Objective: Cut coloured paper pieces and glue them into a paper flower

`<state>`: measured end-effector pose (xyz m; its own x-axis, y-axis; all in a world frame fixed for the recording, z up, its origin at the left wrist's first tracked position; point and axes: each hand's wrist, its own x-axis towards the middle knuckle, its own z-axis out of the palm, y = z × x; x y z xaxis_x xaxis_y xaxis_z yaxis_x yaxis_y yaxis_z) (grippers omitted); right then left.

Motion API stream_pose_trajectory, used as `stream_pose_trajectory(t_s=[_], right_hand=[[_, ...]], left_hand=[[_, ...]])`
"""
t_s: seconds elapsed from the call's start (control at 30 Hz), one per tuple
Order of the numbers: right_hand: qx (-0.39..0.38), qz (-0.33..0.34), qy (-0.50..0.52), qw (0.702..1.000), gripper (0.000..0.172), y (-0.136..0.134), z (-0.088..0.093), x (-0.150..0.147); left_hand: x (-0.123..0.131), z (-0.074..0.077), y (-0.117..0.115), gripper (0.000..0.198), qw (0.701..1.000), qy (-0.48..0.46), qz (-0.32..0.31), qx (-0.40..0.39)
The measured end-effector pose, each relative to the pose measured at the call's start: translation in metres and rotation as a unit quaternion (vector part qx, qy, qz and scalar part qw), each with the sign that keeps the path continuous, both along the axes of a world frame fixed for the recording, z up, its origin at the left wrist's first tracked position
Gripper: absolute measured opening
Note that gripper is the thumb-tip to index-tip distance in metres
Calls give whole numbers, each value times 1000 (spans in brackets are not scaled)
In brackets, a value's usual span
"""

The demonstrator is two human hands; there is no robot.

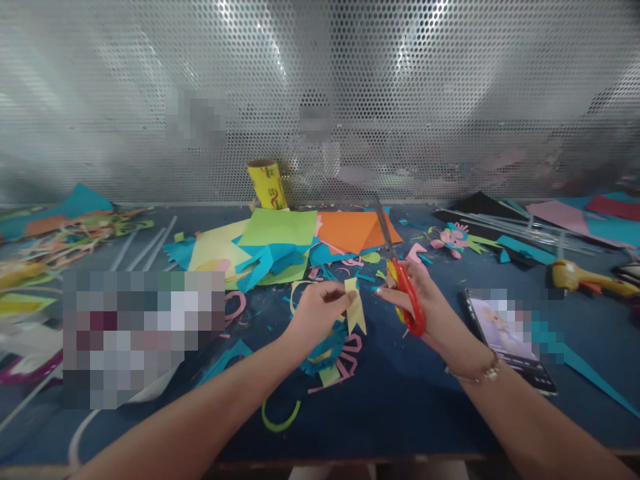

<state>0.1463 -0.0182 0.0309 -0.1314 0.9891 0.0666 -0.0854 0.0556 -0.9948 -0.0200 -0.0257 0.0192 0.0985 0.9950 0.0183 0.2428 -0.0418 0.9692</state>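
My left hand (323, 307) pinches a pale yellow paper strip (355, 313) whose lower end is notched like a ribbon tail. In my right hand (425, 293) is a pair of scissors (406, 287) with red and yellow handles, blades pointing up and away from me. The blades stand apart from the strip. Beneath my left hand lies a blue fringed paper piece (320, 357), partly hidden. Pink looped paper strips (349, 357) lie beside it, and a green curled strip (281, 417) is nearer the table edge.
Coloured paper sheets (280, 228) and scraps lie behind my hands, with a yellow tape roll (267, 185) by the perforated metal panel (320, 80). To the right are a phone (505, 340), a yellow glue gun (575, 277) and clear sticks (525, 227).
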Motion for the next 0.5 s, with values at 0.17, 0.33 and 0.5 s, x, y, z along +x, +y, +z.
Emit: stream_pose_trajectory(t_s=[0.17, 0.33, 0.5], right_hand=[[-15, 0, 44, 999, 30, 1, 6, 11], [-20, 8, 31, 999, 27, 10, 4, 21], [-16, 10, 35, 999, 28, 15, 5, 25]], left_hand=[[0, -2, -2, 25, 999, 32, -31, 8], [2, 1, -4, 17, 999, 30, -37, -1], [3, 0, -6, 17, 998, 37, -45, -7]])
